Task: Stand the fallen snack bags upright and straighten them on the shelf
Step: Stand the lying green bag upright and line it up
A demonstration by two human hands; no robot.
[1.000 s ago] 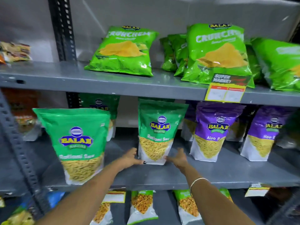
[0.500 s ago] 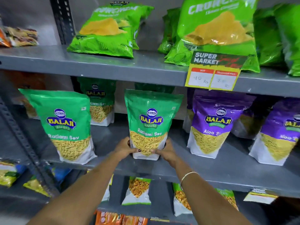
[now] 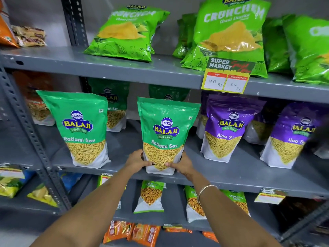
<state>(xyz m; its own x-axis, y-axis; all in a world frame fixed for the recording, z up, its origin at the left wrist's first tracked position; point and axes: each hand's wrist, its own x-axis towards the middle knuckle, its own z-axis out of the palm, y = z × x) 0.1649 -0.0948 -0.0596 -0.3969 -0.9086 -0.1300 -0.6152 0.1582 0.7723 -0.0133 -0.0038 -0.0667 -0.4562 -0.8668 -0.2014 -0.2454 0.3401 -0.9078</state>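
Ratlami Sev bag [image 3: 166,134] is held upright on middle shelf [image 3: 231,177] | base is gripped by left hand [image 3: 137,160] and right hand [image 3: 183,164]

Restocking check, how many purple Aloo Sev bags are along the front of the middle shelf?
2: one Aloo Sev bag beside the held Ratlami Sev bag, another further right. More purple bags behind are partly hidden.

Bare forearms — thin metal bangle [image 3: 207,188] on right wrist.

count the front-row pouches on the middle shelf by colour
Green Ratlami Sev: 2, the held green pouch and the left green pouch
Purple Aloo Sev: 2, the middle purple pouch and the right purple pouch
Total: 4
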